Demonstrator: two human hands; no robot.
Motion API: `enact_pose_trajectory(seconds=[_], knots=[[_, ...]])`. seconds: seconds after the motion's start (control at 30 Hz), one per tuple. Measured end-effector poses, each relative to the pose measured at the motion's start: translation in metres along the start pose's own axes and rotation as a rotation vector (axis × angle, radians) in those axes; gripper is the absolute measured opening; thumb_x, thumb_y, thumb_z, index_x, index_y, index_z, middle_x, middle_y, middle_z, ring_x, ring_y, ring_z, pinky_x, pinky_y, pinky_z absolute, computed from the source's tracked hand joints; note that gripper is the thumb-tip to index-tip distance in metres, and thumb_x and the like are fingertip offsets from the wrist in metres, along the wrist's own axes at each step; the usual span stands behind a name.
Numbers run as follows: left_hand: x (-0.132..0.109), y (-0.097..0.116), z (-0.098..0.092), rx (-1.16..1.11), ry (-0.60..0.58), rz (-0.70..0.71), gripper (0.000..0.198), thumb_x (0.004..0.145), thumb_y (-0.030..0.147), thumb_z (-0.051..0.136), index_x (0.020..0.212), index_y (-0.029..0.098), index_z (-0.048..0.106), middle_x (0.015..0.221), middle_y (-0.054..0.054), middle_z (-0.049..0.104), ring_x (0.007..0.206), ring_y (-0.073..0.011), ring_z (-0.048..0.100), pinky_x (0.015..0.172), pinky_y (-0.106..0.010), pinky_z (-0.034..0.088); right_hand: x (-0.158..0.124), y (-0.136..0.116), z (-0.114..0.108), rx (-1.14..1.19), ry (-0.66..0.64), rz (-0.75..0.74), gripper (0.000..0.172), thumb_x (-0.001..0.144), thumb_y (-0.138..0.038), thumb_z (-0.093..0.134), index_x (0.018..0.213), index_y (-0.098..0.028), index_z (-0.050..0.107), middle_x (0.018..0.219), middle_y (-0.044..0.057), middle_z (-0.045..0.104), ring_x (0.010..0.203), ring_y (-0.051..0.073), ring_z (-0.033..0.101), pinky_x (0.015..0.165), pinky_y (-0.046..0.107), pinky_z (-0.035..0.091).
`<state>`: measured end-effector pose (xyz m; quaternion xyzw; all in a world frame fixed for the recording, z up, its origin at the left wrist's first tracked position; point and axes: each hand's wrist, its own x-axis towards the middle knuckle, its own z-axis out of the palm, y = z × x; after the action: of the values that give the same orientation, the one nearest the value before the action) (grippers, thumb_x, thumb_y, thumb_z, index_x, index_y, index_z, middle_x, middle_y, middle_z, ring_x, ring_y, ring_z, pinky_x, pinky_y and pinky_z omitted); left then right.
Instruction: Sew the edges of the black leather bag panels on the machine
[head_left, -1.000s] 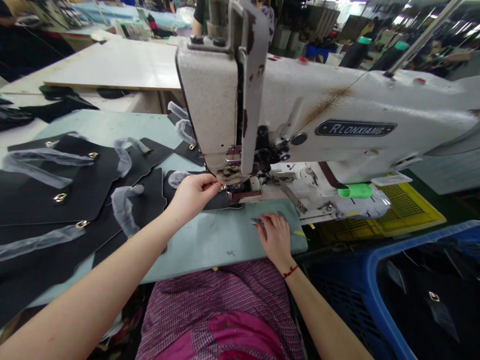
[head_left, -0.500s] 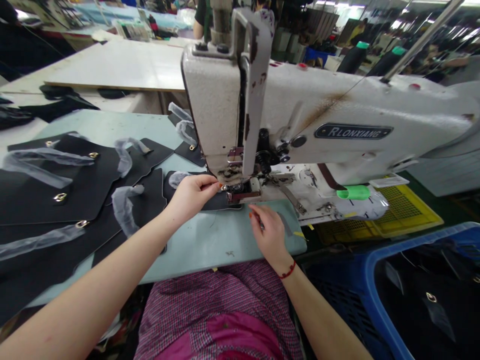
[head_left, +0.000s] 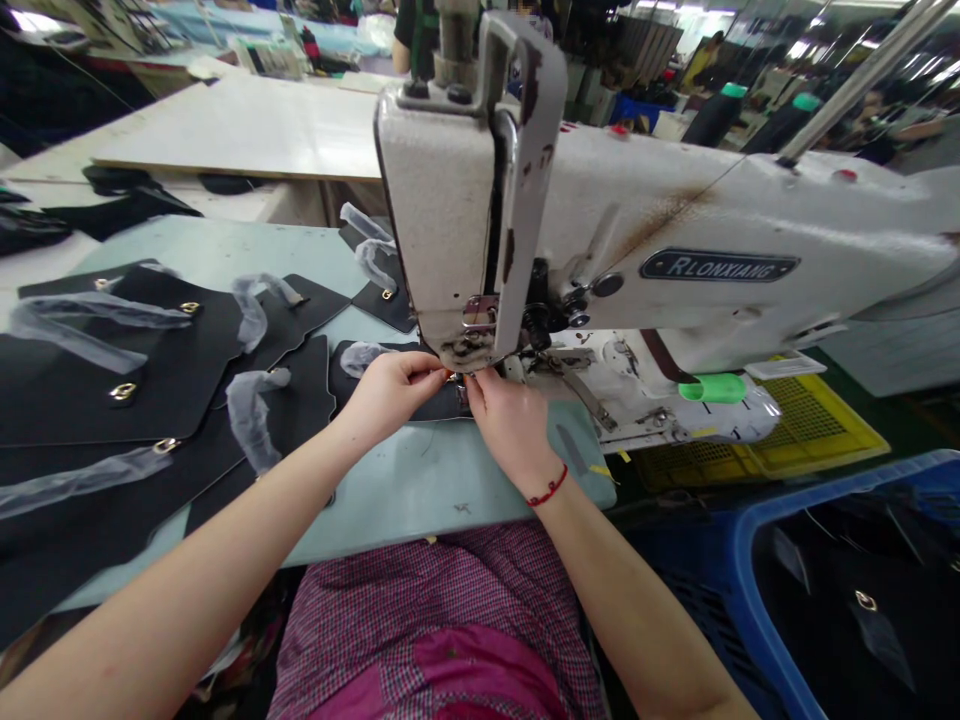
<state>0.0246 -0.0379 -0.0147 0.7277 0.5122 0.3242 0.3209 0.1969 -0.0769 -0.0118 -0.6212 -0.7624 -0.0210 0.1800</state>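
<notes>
A black leather panel (head_left: 431,408) with a plastic-wrapped strap (head_left: 363,358) lies under the head of a white sewing machine (head_left: 442,210). My left hand (head_left: 394,392) pinches at a small metal fitting on this panel, just left of the needle area. Close beside it, my right hand (head_left: 508,415) is at the presser foot, fingers bent and closed. Its fingertips are partly hidden under the machine head, and what they hold cannot be made out. The two hands nearly meet at the needle.
Several black panels (head_left: 60,390) with wrapped straps and gold-coloured fittings cover the left of the pale table (head_left: 390,490). A blue basket (head_left: 750,570) of black pieces stands at right, near a yellow crate (head_left: 832,420). Behind is a white table (head_left: 247,130).
My right hand has moved up and left from the table edge to the needle area. My left hand stays at the fitting. The view has shifted slightly.
</notes>
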Motion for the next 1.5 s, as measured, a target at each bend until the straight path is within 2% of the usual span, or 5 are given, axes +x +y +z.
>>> enact_pose_trajectory(seconds=[0.17, 0.47, 1.0, 1.3, 1.5], knots=[[0.0001, 0.0023, -0.0001, 0.030, -0.009, -0.001, 0.028, 0.082, 0.035, 0.056, 0.087, 0.014, 0.075, 0.080, -0.006, 0.075, 0.070, -0.0196, 0.064, 0.068, -0.029, 0.046, 0.0047, -0.0026, 0.0011, -0.034, -0.009, 0.004, 0.031, 0.101, -0.034, 0.039, 0.105, -0.020, 0.065, 0.066, 0.006, 0.068, 0.056, 0.017, 0.063, 0.053, 0.024, 0.036], [0.0008, -0.0010, 0.0006, 0.080, -0.004, 0.007, 0.027, 0.082, 0.033, 0.056, 0.084, 0.015, 0.075, 0.078, -0.006, 0.074, 0.066, -0.0186, 0.062, 0.065, -0.029, 0.044, 0.0066, -0.0026, 0.0048, -0.043, -0.013, 0.027, 0.031, 0.100, -0.036, 0.040, 0.106, -0.018, 0.064, 0.068, 0.007, 0.069, 0.058, 0.019, 0.064, 0.054, 0.025, 0.039], [0.0021, -0.0019, 0.0011, 0.040, 0.009, 0.010, 0.026, 0.081, 0.031, 0.056, 0.085, 0.014, 0.075, 0.077, -0.004, 0.074, 0.067, -0.0185, 0.063, 0.062, -0.028, 0.043, 0.0107, -0.0029, 0.0076, -0.041, -0.036, -0.007, 0.029, 0.100, -0.033, 0.040, 0.109, -0.016, 0.062, 0.072, 0.008, 0.068, 0.062, 0.019, 0.064, 0.055, 0.025, 0.040], [0.0009, -0.0021, 0.0033, 0.021, 0.015, 0.002, 0.025, 0.081, 0.031, 0.057, 0.085, 0.014, 0.075, 0.075, -0.004, 0.073, 0.066, -0.0178, 0.062, 0.061, -0.027, 0.043, 0.0110, -0.0025, 0.0062, -0.055, -0.044, -0.006, 0.027, 0.100, -0.032, 0.041, 0.103, -0.016, 0.062, 0.073, 0.009, 0.069, 0.063, 0.018, 0.064, 0.055, 0.025, 0.038], [0.0012, 0.0012, 0.0026, -0.003, 0.034, 0.013, 0.023, 0.081, 0.029, 0.058, 0.085, 0.014, 0.074, 0.076, -0.005, 0.072, 0.067, -0.0177, 0.061, 0.061, -0.027, 0.043, 0.0086, -0.0019, 0.0100, -0.073, 0.041, -0.001, 0.026, 0.097, -0.031, 0.042, 0.097, -0.014, 0.062, 0.064, 0.007, 0.066, 0.053, 0.016, 0.060, 0.052, 0.023, 0.034]])
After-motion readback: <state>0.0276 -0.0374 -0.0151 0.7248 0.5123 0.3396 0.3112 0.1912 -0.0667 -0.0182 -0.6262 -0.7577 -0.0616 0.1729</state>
